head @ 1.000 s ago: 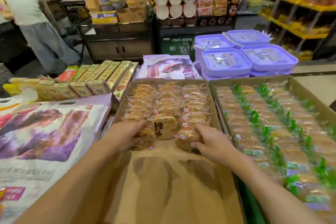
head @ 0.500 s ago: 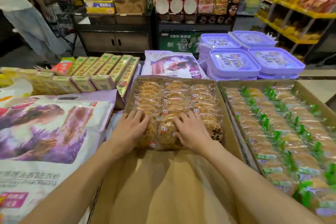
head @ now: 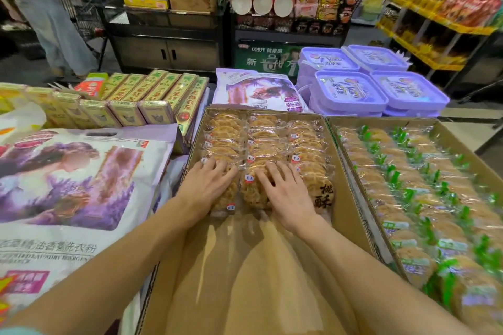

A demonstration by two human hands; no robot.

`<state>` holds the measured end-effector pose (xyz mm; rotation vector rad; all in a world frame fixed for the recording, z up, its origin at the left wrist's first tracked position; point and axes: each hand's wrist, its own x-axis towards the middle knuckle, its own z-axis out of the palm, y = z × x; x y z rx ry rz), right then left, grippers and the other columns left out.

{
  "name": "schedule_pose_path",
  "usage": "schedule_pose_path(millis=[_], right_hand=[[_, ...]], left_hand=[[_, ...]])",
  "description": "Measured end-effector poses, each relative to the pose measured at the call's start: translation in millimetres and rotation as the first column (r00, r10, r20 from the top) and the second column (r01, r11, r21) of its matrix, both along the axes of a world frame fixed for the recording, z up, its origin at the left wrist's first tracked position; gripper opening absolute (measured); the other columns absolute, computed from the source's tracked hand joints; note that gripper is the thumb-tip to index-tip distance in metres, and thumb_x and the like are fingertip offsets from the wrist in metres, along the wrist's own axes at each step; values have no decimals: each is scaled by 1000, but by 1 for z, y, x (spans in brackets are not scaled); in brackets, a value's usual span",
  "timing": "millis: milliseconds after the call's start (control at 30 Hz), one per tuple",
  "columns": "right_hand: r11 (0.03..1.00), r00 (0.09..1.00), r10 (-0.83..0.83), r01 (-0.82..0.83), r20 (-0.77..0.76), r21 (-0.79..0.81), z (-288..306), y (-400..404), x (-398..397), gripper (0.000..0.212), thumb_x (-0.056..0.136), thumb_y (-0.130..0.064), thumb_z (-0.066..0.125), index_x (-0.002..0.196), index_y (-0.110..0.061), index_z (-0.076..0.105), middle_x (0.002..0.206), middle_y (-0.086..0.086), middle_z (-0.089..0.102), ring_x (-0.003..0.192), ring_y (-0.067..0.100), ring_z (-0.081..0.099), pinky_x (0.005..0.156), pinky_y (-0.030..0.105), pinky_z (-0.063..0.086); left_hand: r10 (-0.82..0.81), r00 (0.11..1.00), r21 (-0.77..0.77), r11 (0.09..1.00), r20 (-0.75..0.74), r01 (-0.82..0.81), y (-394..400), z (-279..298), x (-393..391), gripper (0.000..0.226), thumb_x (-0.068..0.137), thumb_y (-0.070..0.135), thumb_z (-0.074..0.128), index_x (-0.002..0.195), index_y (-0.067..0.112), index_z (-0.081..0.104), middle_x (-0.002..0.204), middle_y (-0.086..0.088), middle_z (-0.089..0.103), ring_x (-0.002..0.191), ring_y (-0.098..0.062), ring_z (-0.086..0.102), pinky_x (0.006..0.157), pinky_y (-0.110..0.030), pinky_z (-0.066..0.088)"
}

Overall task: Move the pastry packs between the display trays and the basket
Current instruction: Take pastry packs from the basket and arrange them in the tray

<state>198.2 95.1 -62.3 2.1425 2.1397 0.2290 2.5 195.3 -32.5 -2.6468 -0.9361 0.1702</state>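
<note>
A cardboard display tray [head: 351, 207] in front of me holds three rows of clear-wrapped golden pastry packs [head: 265, 139] in its far half; brown paper lines its bare near half. My left hand [head: 208, 185] lies flat, fingers spread, on the front packs of the left row. My right hand [head: 285, 193] lies flat on the front packs of the middle row. The front pack of the right row [head: 322, 193] shows black characters. A second tray [head: 460, 144] to the right holds packs with green labels [head: 408, 193]. No basket is in view.
A large purple detergent bag [head: 76, 185] lies at left, with yellow-green boxes [head: 152, 95] behind it. Purple lidded tubs [head: 351, 92] and another purple bag [head: 258, 90] stand beyond the trays. A person [head: 51, 16] stands at far left by shelves across the aisle.
Both hands moved up from the front edge of the pastry rows onto the tops of the front packs; the right hand shifted left from the right row to the middle row.
</note>
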Motion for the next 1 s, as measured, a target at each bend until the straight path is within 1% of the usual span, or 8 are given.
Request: schedule_pose_path(millis=[167,267,400,533,667,800,900,1000], right_hand=[[999,999,-47,47,5,-27,8,-1,-9,103,87,-23,74,159,-19,0,167,18,4,153,40,5,124,56,-1],[1000,1000,-28,28,-8,5,11,-9,-4,100,92,-30,68,160,-21,-4,168,16,-4,154,41,-2,123,58,-3],[991,973,-12,42,-229,128,23,-44,-27,82,93,-28,62,160,-18,16,168,15,9,155,37,5,124,52,-4],[946,886,209,-76,-414,314,35,-86,-83,61,88,-27,61,147,-16,45,156,15,39,146,35,33,124,52,17],[855,785,489,-346,-380,387,47,-105,-152,53,91,-37,59,138,-15,54,149,17,47,139,36,40,120,52,27],[718,593,696,-562,-405,411,51,-115,-247,49,88,-40,53,128,-13,62,140,19,55,127,38,50,109,49,40],[574,440,812,-717,-383,394,47,-136,-333,52,91,-44,48,131,-13,60,136,18,56,125,39,51,106,50,42],[415,258,879,-827,-402,378,31,-175,-422,47,90,-43,53,125,-13,63,128,16,60,118,36,53,103,46,42]], left_hand=[[111,994,17,994,-16,-111,-12,5,6,86,92,12,60,157,24,6,152,-12,32,138,-32,34,109,-44,36],[229,973,16,973,28,-229,-34,4,-4,101,90,18,65,160,27,-6,163,-13,20,148,-33,22,119,-48,24],[311,888,-92,950,338,-297,-85,4,-27,89,81,30,73,157,25,27,153,-7,43,140,-29,40,112,-45,32],[384,765,-82,912,516,-402,-144,6,-77,83,71,33,84,144,18,49,134,-5,60,119,-29,58,98,-44,45],[469,664,-30,829,582,-559,-211,15,-164,62,84,46,54,133,9,56,120,-11,66,104,-34,63,86,-44,48],[665,458,-93,620,590,-779,-300,11,-265,59,89,50,48,132,11,56,115,-11,66,101,-35,63,83,-46,51],[792,223,-170,379,569,-910,-380,-1,-332,58,91,51,44,127,10,60,114,-13,68,99,-36,64,80,-46,53],[840,-69,-275,98,538,-957,-457,-30,-385,51,93,44,59,128,8,61,116,-16,68,103,-38,64,83,-47,53]])
